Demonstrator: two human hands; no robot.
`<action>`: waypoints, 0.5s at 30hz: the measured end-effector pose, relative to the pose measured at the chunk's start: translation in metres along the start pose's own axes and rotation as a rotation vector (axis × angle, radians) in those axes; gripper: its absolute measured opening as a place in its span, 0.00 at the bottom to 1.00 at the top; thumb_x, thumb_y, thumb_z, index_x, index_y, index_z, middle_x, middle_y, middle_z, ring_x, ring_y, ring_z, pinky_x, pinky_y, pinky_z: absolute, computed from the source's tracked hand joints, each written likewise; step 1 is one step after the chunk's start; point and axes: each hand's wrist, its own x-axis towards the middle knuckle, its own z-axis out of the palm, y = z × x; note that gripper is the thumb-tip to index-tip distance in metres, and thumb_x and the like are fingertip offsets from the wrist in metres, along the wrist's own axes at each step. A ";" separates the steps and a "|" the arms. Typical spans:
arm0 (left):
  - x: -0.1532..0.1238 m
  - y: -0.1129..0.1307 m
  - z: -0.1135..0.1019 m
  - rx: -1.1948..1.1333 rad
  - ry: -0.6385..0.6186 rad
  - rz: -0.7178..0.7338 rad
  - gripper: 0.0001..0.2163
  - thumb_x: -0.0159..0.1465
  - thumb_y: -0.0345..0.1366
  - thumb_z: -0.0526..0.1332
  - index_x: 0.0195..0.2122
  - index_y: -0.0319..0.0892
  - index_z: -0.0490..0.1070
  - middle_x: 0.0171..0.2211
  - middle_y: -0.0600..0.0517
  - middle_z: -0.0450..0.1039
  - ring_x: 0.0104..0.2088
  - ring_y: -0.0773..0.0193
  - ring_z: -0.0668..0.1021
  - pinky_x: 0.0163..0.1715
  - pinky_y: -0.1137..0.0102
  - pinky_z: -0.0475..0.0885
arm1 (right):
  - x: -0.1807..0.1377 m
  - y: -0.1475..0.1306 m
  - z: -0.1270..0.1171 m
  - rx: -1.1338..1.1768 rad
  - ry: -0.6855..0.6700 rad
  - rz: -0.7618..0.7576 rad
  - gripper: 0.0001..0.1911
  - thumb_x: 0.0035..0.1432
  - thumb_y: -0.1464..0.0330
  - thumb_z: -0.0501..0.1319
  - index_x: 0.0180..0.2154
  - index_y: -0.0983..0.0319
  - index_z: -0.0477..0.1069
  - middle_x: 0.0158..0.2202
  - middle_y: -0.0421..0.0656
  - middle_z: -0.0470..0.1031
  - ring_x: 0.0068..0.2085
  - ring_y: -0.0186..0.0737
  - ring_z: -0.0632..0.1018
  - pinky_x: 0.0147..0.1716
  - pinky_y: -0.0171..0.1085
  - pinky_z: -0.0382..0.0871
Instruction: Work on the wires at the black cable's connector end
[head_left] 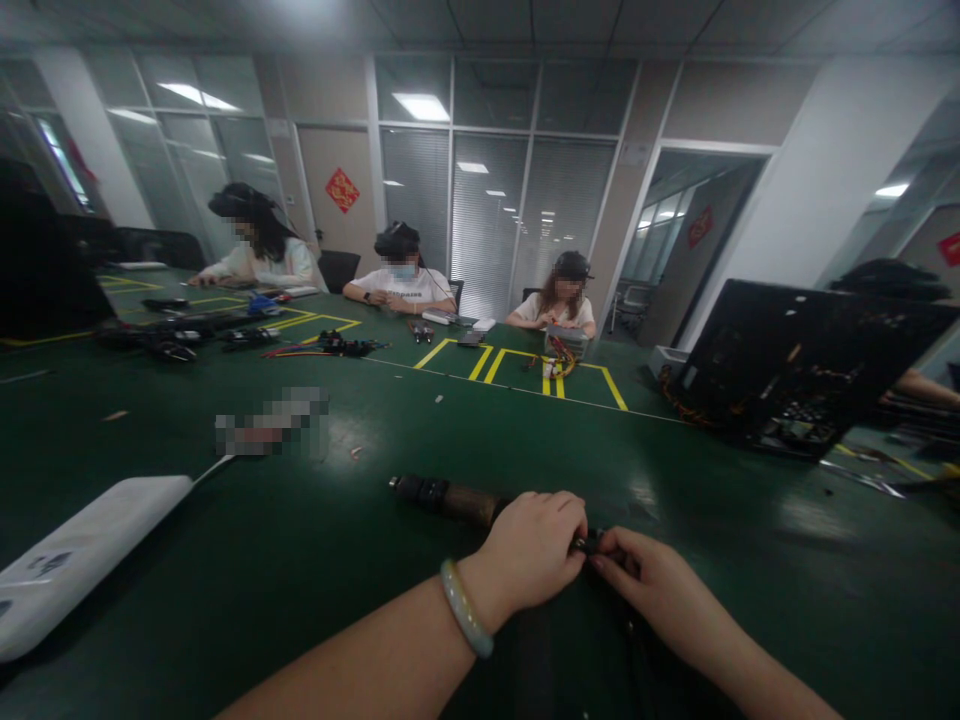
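Observation:
In the head view, a dark electric screwdriver (469, 503) with a silver tip and brown body lies across the green table, its tip to the left. My left hand (536, 545), with a pale bangle on the wrist, is wrapped over the tool's rear end. Close against it, my right hand (645, 575) pinches a small black plug (589, 544) between thumb and fingers at that end. Whether the plug sits in the tool cannot be made out. A dark cable (630, 625) runs down from the right fingers toward me. The tool's rear is mostly hidden by my left hand.
A white oblong device (97, 555) with a cord lies at left on the green table (300, 560). A black computer case (810, 365) stands at right. Farther back are bundled cables (337, 343), yellow tape markings (517, 352) and several people seated at work.

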 end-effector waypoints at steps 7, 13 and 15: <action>0.000 0.000 -0.001 0.034 -0.017 0.023 0.03 0.64 0.32 0.59 0.38 0.42 0.67 0.44 0.50 0.72 0.45 0.58 0.75 0.48 0.62 0.67 | 0.000 0.000 -0.001 0.009 -0.014 0.012 0.11 0.63 0.61 0.57 0.35 0.58 0.74 0.29 0.38 0.75 0.30 0.38 0.74 0.27 0.32 0.61; 0.000 0.002 -0.003 0.039 -0.024 0.019 0.05 0.61 0.30 0.60 0.39 0.43 0.67 0.44 0.52 0.73 0.45 0.59 0.75 0.48 0.63 0.67 | 0.001 0.001 0.000 0.015 -0.012 0.007 0.10 0.63 0.62 0.57 0.35 0.58 0.73 0.28 0.38 0.74 0.29 0.38 0.73 0.27 0.32 0.61; 0.000 0.002 -0.003 0.034 -0.022 0.009 0.05 0.61 0.31 0.60 0.39 0.43 0.67 0.44 0.51 0.72 0.45 0.59 0.75 0.48 0.63 0.67 | 0.001 0.001 0.001 0.021 -0.009 0.002 0.10 0.63 0.62 0.57 0.34 0.58 0.73 0.28 0.38 0.74 0.29 0.38 0.73 0.27 0.32 0.61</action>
